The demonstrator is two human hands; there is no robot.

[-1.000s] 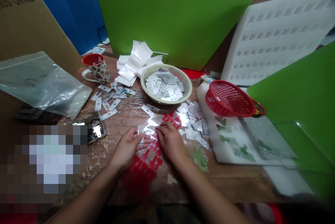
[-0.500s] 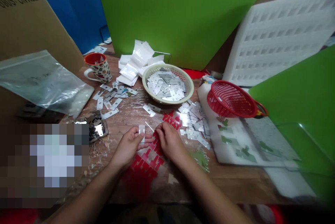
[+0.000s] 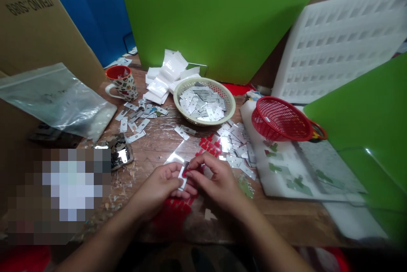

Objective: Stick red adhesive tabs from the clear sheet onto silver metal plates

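A worn wooden table stands against tall green boards, with a brown cardboard box at the far left. Taking the cream woven basket as landmark: right of it leans a white foam tray moulded with rows of square pockets, and nearer on that side sits a red mesh basket. Left of it lies a crinkled clear plastic bag, then a patterned mug with a red rim. The basket holds shiny flat metal plates, and more lie scattered around it. In front of the basket both hands meet over red stickers. The left hand has its fingers curled, pinching a small silvery plate. The right hand presses thumb and forefinger together on the plate's red-marked edge.
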